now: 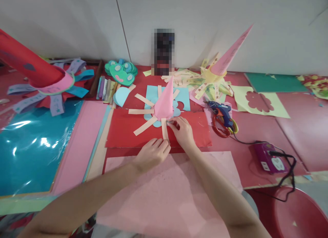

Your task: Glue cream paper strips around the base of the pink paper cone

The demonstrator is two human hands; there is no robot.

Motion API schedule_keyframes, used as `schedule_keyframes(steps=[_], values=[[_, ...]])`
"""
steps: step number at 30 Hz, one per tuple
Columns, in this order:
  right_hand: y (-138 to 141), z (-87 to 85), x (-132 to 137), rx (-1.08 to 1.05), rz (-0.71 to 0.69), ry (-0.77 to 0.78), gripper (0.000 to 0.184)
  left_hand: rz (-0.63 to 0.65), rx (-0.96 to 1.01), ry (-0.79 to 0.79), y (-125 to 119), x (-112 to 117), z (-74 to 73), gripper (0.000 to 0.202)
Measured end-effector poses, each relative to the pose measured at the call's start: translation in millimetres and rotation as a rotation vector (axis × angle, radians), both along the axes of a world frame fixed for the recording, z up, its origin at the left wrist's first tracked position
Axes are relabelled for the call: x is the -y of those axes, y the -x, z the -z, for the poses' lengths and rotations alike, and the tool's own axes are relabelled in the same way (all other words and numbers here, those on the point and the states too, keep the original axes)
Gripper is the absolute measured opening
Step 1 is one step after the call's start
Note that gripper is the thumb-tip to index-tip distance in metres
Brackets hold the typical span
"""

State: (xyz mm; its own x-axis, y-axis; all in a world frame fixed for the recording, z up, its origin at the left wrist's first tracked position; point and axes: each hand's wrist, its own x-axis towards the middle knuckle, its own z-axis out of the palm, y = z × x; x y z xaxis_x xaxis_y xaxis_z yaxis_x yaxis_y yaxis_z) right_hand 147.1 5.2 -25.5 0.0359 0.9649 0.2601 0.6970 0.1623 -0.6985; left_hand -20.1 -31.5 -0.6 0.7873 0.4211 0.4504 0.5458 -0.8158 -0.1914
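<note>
A pink paper cone (165, 103) stands upright on a light blue scalloped paper base (156, 123), with several cream paper strips (140, 111) fanning out around its foot. My left hand (155, 151) is closed at the outer end of the front paper strip (164, 128), its fingertips on the strip. Just right of the cone's foot, my right hand (182, 131) is in a pinch beside that strip's inner end. A small greyish bit shows at its fingertips, too small to name. Under the cone lies a red board (123, 132).
A blue glue gun (221, 111) lies right, near red-handled scissors (219, 128); its cord runs to a purple power socket box (268, 157). Another pink cone (229, 58) stands behind. At left are a red paper tube (36, 65) and a blue plastic-wrapped pack (41, 145).
</note>
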Motion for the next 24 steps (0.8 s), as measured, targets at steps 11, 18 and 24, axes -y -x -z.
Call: schedule_keyframes(steps=[11,18,24], values=[[1,0.4,3,0.079,-0.033,-0.034,0.018,-0.019,0.012,-0.009,0,1,-1.9,0.021],[2,3.7,3,0.133,-0.033,-0.083,0.020,-0.018,0.019,0.003,1,2,2.6,0.022],[3,3.3,4,0.117,-0.029,-0.064,0.021,-0.060,0.131,0.023,2,-9,1.2,0.014]])
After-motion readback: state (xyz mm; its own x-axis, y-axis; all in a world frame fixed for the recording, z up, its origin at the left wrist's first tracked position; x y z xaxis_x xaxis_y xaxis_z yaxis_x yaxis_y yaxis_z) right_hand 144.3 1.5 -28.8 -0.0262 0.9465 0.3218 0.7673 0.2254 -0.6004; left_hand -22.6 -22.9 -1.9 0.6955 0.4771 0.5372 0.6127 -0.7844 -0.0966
